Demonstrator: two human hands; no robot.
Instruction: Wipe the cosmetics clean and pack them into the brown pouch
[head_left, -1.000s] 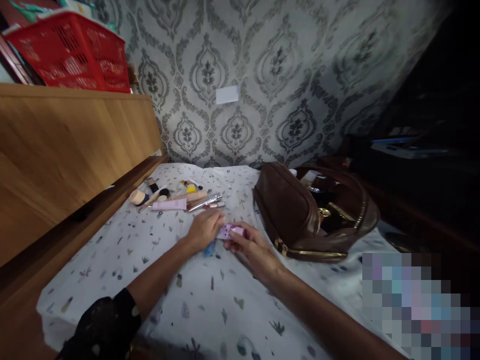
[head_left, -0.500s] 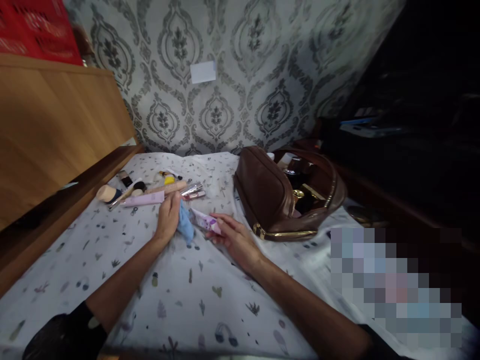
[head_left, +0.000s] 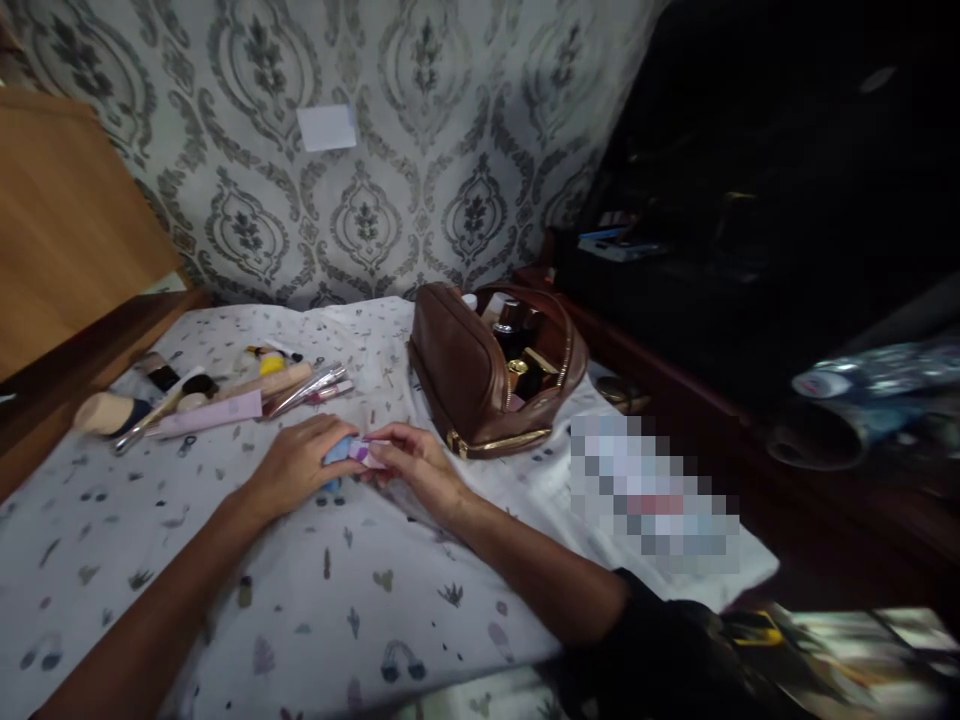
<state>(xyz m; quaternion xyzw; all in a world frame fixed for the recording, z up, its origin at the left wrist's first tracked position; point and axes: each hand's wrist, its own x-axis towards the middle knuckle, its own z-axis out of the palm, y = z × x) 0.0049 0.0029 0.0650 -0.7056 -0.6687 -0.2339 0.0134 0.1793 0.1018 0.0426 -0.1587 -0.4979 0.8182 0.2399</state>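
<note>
Half a second ago the soft, crumpled blue cloth (head_left: 339,453) hung beside the small white-and-purple tube (head_left: 367,454) with a gap between; now the two touch. The left hand's (head_left: 296,465) grip is clamped on the cloth at the tube's left end, and the right hand (head_left: 420,470) pinches the tube between thumb and fingers, just above the white printed sheet (head_left: 300,600). The view has swung right, bringing in a blurred, shiny bottle-like thing (head_left: 892,372).

The brown, leather-look bag (head_left: 461,360) lies unzipped near the right hand, holding a dark-topped jar with a silvery rim (head_left: 511,318), a round golden piece (head_left: 517,367) and a white cap (head_left: 469,300). Its gold metal zip (head_left: 517,441) curves round the opening.

Beyond the left hand lie a smooth, flat-ended pale pink tube (head_left: 214,413), slim silvery sticks (head_left: 309,388) and a rounded beige container with a dark band (head_left: 101,413).
</note>
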